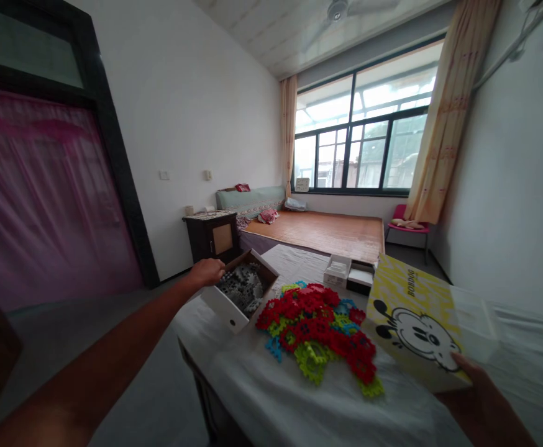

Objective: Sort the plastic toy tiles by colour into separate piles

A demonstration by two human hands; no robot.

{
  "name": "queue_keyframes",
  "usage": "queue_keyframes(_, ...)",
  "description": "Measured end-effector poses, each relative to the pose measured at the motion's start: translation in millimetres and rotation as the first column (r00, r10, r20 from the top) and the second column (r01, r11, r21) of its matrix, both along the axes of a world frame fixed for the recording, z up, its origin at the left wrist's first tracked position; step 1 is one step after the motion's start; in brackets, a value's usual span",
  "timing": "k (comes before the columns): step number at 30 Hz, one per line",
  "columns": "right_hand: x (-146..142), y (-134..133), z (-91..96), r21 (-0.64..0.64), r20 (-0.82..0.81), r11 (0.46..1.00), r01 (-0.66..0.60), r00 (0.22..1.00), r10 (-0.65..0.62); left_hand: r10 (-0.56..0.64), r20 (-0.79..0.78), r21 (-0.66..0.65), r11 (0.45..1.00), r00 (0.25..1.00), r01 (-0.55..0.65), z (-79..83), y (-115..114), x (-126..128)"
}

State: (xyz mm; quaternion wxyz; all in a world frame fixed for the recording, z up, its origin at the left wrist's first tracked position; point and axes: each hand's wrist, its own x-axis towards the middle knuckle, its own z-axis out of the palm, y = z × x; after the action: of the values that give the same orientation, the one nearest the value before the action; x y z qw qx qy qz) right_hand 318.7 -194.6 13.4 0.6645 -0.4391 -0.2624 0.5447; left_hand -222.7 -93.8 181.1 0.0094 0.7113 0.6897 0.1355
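My left hand [207,272] is closed on the far left edge of an open white cardboard box [227,308] that is tilted on the table and holds dark patterned pieces. My right hand [479,380] grips the near corner of a yellow box lid [414,320] printed with a black-and-white cartoon mouse, held tilted above the table's right side. Between the two lies a heap of red, green, blue and yellow interlocking plastic pieces [318,332] on the white tablecloth [276,397].
Small white and black boxes [348,273] sit at the table's far end. Beyond are a low wooden platform bed [327,233], a dark bedside cabinet [212,236], a pink chair [409,226], a large window and a pink-curtained door on the left.
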Motion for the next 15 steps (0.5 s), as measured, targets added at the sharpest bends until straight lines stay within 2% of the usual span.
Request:
queue_keyframes(3,6.1,-2.6,-6.0,0.033,0.002,0.999,0.020,1.000,-0.020,-0.001,-0.181,0.045,0.999,0.984,0.010,21.6,21.9,29.2)
queue_keyframes(6,2.2,-7.6,-0.3,0.059,-0.023,0.998,0.010,1.000,-0.008,-0.050,-0.326,0.077,0.994,0.944,0.080,30.7,37.4,71.7)
queue_keyframes(11,-9.4,-18.6,20.5,0.110,-0.072,0.994,-0.012,0.997,0.020,-0.176,-0.480,0.067,0.970,0.859,0.236,23.8,44.7,139.7)
queue_keyframes(15,-15.0,-23.5,30.7,0.160,-0.094,0.987,-0.027,0.995,0.042,-0.230,-0.575,0.046,0.949,0.785,0.312,16.7,42.2,173.8)
